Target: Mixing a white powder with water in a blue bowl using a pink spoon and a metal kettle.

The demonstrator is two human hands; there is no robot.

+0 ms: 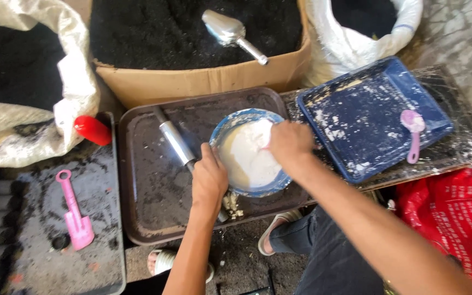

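Head view: my left hand (208,180) clasps the near rim of the blue bowl (230,128) on the brown tray (154,218); my right hand (290,143), fingers curled, presses the white dough (249,155) inside it. Dough looks soft and sticky, bowl light and likely to slide, so the rim is the hold.

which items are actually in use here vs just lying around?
In use: blue bowl of white paste, left hand on its rim, right hand in the paste, brown tray.

Lying about: metal scoop, pink shovel, blue tray, purple spoon, red cap.
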